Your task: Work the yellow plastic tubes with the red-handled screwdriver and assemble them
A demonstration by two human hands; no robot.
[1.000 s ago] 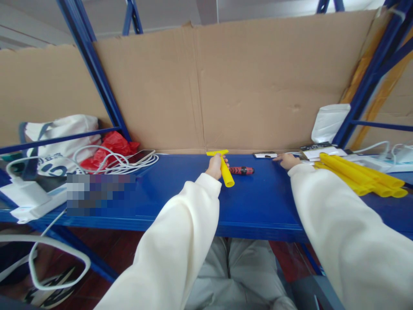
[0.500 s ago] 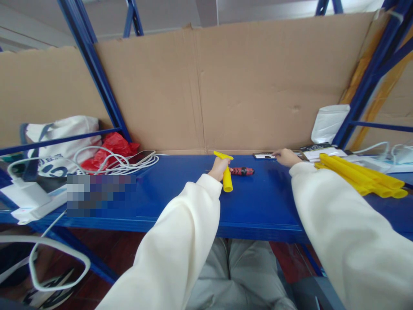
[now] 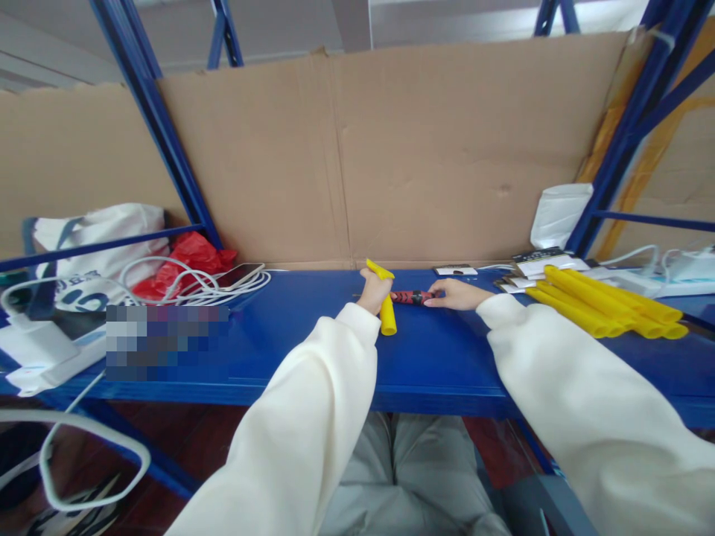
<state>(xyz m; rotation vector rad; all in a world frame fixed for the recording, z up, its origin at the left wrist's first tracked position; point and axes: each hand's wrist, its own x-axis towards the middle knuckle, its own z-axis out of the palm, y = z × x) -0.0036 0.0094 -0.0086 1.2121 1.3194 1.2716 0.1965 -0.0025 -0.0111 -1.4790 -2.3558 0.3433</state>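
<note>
My left hand [image 3: 373, 291] is closed around a yellow T-shaped scraper-like tool [image 3: 387, 318]; its crosspiece points up and its round handle comes down toward me. A red and black screwdriver [image 3: 410, 298] lies crosswise just right of that tool, its thin shaft running left behind my hand. The thumb and fingers of my right hand [image 3: 453, 293] pinch the end of the screwdriver's handle. Farther back, near the cardboard, sits a small flat case [image 3: 456, 270] with a pale top and dark edge.
Several yellow tube-handled pieces [image 3: 608, 301] are piled at the right, beside white and black packets [image 3: 547, 262]. At the left are white cables [image 3: 251, 283], a red plastic bag [image 3: 193, 260], a cloth bag [image 3: 106, 253] and a power strip [image 3: 61, 365]. Cardboard [image 3: 424, 156] walls the back of the blue shelf [image 3: 313, 372].
My right hand has come back from the small flat case, moving left and nearer, and now grips the screwdriver's handle. My left hand keeps the yellow tool in nearly the same place.
</note>
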